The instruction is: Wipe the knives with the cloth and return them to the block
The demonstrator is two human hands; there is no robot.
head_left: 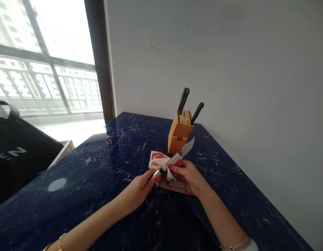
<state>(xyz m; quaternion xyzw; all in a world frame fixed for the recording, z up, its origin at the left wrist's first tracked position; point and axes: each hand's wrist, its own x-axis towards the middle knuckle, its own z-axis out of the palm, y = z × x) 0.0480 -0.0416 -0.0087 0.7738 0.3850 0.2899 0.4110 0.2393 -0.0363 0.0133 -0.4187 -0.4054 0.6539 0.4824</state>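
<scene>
My left hand [147,183] is closed around the handle of a kitchen knife [188,146]. The blade points away to the upper right, toward the knife block. With my right hand [186,174] I pinch a pink, white and red cloth [159,162] around the knife's middle, so part of the blade is hidden. The rest of the cloth hangs or lies below the knife. Just beyond the blade stands a wooden knife block [177,134], with a black-handled knife [183,101] and a second black handle [197,113] sticking out of its top.
The dark blue marbled table [130,136] runs up to a plain grey wall [242,69] at the back and right. A black bag [22,150] with white letters is beyond the left edge. A round pale spot [57,184] shows on the tabletop.
</scene>
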